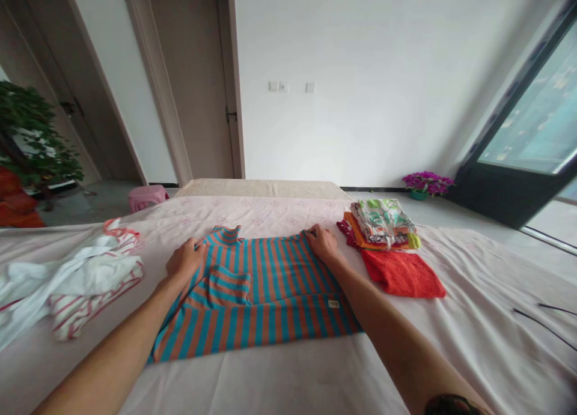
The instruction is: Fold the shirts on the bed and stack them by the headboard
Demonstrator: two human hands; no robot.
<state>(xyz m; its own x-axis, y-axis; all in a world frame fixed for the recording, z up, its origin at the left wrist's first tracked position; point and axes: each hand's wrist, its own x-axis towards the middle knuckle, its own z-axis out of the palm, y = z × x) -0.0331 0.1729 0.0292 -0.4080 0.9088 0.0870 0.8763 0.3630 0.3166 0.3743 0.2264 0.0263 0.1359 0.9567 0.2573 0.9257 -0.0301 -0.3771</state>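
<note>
A blue and brown striped shirt [279,271] lies spread sideways on the cloth-covered table, its collar end toward the left. One sleeve is folded in over the body, and a small pale label shows near the lower right edge. My left hand [186,257] grips the shirt's left edge with curled fingers. At the far right corner, my right hand [323,242] is closed on the fabric, fingertips partly hidden. Close to my right forearm lies a folded red cloth [402,274], touching a stack of folded clothes [383,223] behind it.
Crumpled white and red-striped clothes [94,277] lie at the left of the table [270,379]. Thin black cables [541,325] rest at the right. Beyond the table stand a pink stool [148,197], a leafy plant [33,133] and purple flowers [428,182].
</note>
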